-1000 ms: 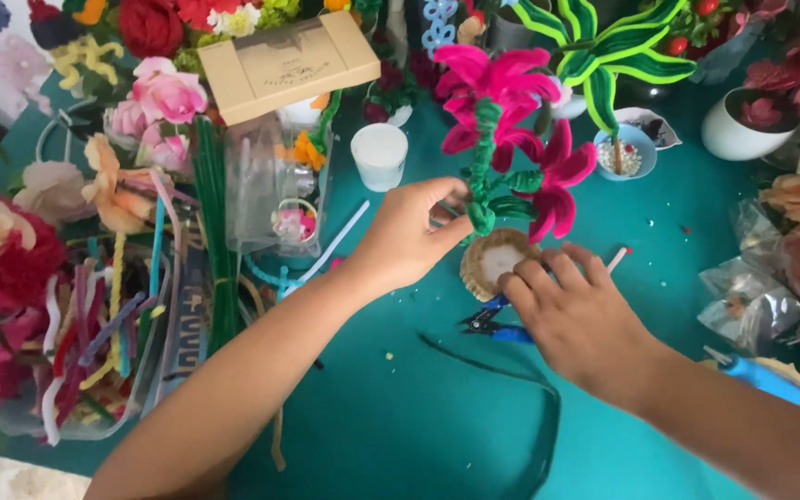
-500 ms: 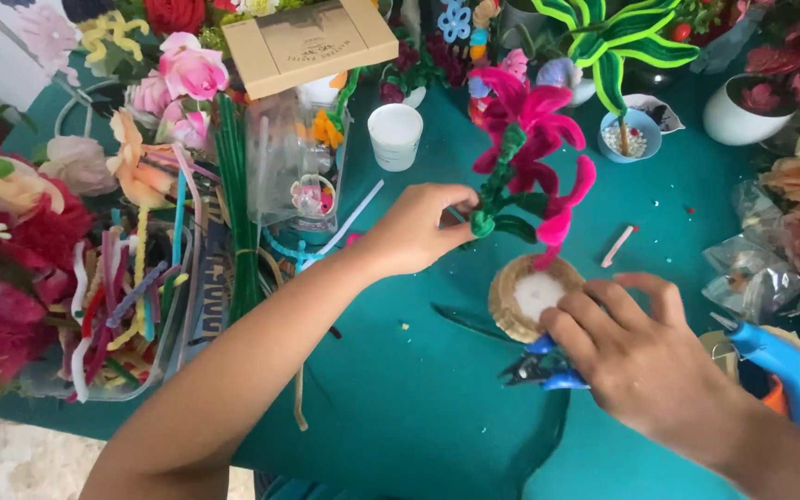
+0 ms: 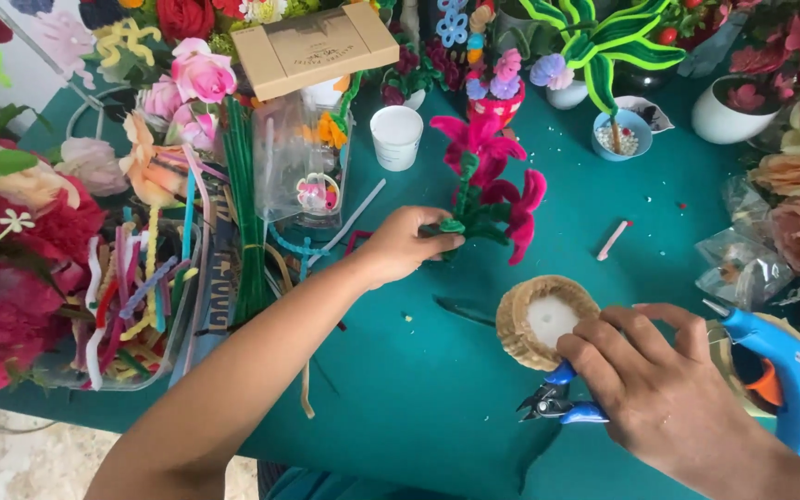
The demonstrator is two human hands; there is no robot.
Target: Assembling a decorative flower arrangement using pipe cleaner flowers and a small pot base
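From the head view, the left hand (image 3: 400,245) has its fingers pinched around the green stem of a pink pipe-cleaner flower (image 3: 488,190), holding it upright above the teal worktop (image 3: 400,398). The flower sits just beyond the round woven base (image 3: 543,322), which lies flat on the worktop with a white disc in its middle. The right hand (image 3: 664,389) rests at the near right edge of that base, fingers loosely curled and spread over it, the fingertips touching its rim. Blue-handled pliers (image 3: 557,400) lie just under that hand, on the near side of the base. A blue glue gun (image 3: 784,370) lies to the right of the base, close by the wrist. Beyond the base, past the flower, stands a small white cup (image 3: 396,137), and far left of it a clear tray of coloured pipe cleaners (image 3: 141,296).
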